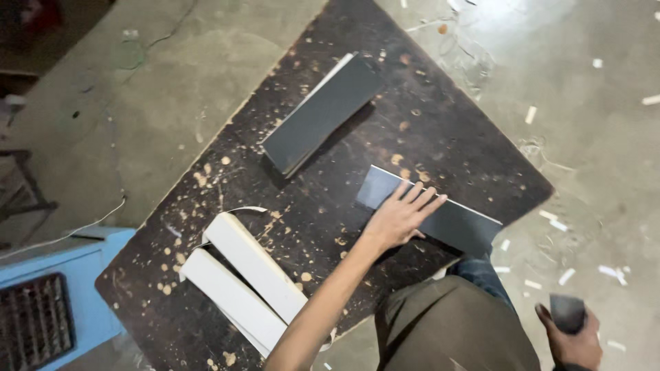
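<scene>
Dusty dark board (323, 206) under my left hand (402, 218), fingers spread flat on grey panel (440, 216); right hand (570, 336) clamps small grey block (567, 312); panel may slide on sawdust toward the edge beyond my fingertips.

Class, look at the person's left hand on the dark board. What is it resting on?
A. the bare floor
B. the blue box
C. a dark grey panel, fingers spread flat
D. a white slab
C: the left hand lies flat, fingers spread, on the dark grey panel near the board's right edge; the white slabs sit apart from it, untouched.
</scene>
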